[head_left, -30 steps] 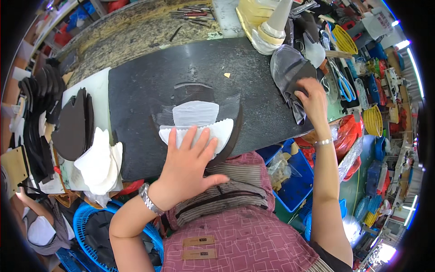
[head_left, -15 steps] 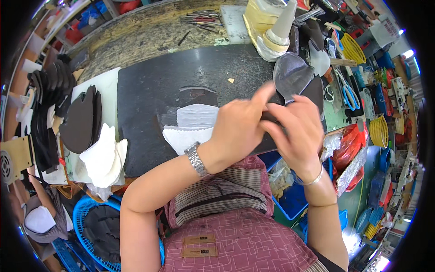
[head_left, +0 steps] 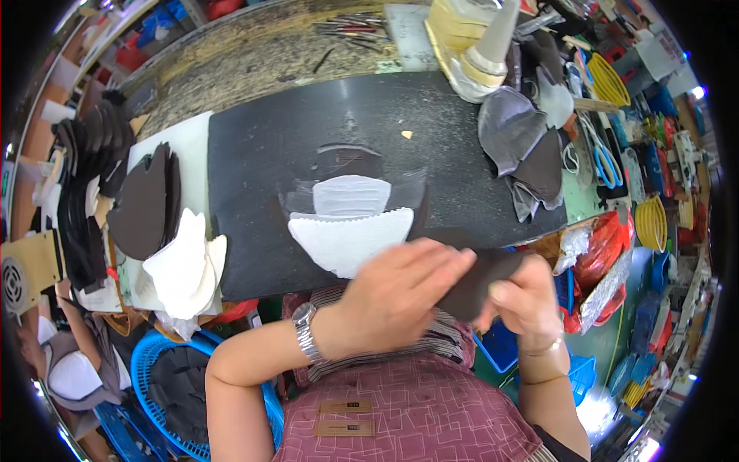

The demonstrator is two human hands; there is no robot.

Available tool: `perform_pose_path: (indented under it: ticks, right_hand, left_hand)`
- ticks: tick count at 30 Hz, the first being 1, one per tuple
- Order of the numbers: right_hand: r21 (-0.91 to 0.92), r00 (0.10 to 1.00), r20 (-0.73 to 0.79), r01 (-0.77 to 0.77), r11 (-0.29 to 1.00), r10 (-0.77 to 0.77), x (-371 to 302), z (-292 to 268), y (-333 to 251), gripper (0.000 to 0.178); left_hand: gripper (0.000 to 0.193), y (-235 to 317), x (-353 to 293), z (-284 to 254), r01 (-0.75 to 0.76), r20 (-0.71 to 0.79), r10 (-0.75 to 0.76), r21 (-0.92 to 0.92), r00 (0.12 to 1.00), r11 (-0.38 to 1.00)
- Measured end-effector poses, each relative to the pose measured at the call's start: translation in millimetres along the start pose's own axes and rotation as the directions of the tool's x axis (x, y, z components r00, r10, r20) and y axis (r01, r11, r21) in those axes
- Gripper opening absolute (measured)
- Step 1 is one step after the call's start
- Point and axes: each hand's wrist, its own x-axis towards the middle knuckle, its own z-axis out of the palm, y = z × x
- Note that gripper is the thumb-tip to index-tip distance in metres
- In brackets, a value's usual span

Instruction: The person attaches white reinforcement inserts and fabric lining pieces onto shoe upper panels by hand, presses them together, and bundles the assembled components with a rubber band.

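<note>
Closest in is the maroon patterned apron (head_left: 408, 408), and just above it both hands are busy. The right hand (head_left: 527, 300) has a dark brown flat piece (head_left: 479, 281) pinched between thumb and curled fingers, up at the near edge of the black work board (head_left: 262, 154). The left hand (head_left: 396, 292) is kinda blurry: fingers straight and together, reaching over the piece's left side, thumb hidden, so can't tell if it's gripping. Blue plastic basket (head_left: 146, 385) down left with dark pieces inside. On the board there's a white saw-edged piece (head_left: 350, 239), with a smaller ribbed white piece (head_left: 352, 194) right behind it. Further back, blue-handled scissors (head_left: 606, 163) off right, then a pale cone (head_left: 494, 42), and slim hand tools (head_left: 356, 29) way back.
</note>
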Motion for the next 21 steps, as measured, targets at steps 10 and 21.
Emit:
perform_pose_path:
  ticks: [10, 21]
  right_hand:
    - [0.003, 0.979, -0.107, -0.175, 0.985, 0.174, 54.1, 24.5, 48.7, 0.021]
    - [0.088, 0.980, -0.092, -0.167, 0.982, 0.175, 75.6, 35.9, 53.3, 0.027]
  left_hand:
    - [0.068, -12.1, -43.7, -13.6, 0.312, -0.015, -0.315, 0.184, 0.949, 0.932]
    - [0.042, -25.8, -53.0, 2.4, 0.302, -0.188, -0.296, 0.006, 0.937, 0.953]
